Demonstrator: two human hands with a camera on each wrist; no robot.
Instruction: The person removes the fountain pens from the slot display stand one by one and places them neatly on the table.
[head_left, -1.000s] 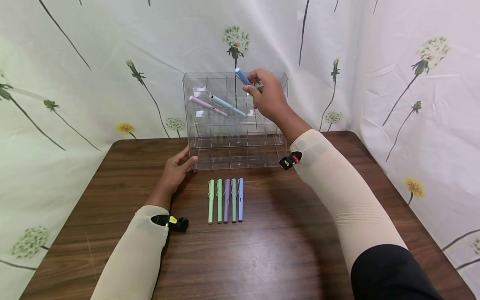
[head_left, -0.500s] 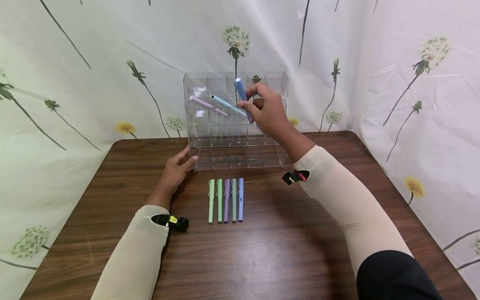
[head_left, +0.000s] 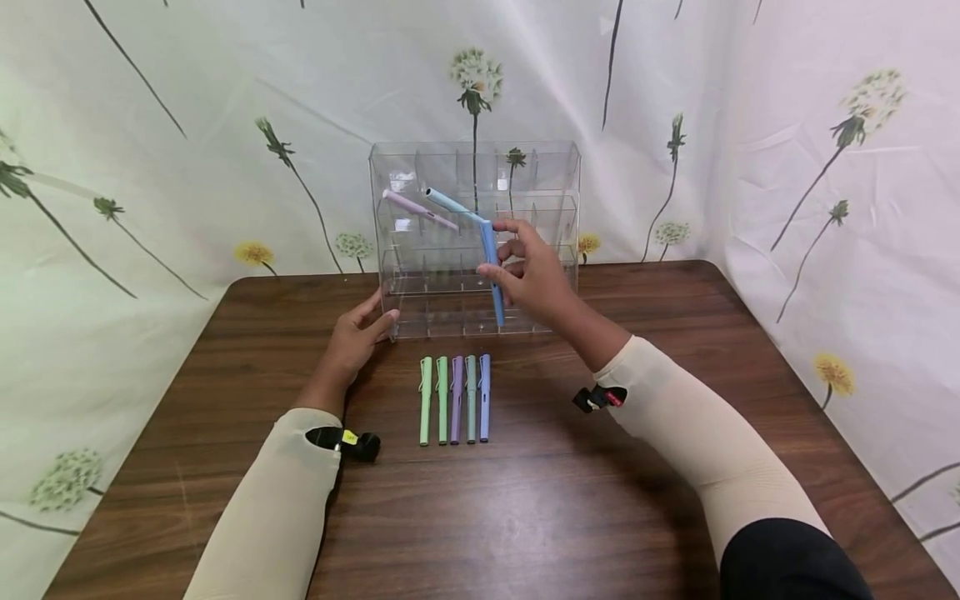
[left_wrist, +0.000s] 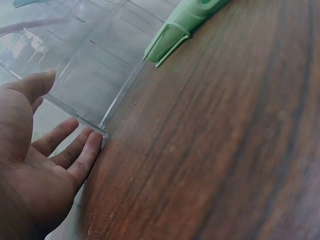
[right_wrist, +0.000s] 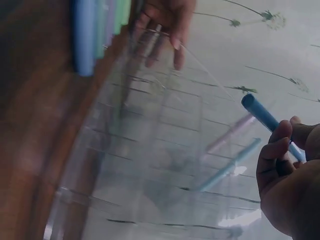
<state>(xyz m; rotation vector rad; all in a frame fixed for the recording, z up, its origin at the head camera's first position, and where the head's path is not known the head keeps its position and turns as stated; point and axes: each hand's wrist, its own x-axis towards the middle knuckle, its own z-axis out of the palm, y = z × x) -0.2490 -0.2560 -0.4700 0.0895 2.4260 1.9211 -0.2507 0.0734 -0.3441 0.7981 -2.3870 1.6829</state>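
Flower-printed cloth (head_left: 360, 67) behind brown wooden table (head_left: 540, 525)

I have the right arm (head_left: 705, 433) bent, its right grip (head_left: 534, 275) raised, thumb (head_left: 495, 272) and fingers curled into a pinch; my left arm (head_left: 266, 500) stretches forward, left grip (head_left: 356, 340) lower, its thumb spread from nearly straight fingers (left_wrist: 89, 156).
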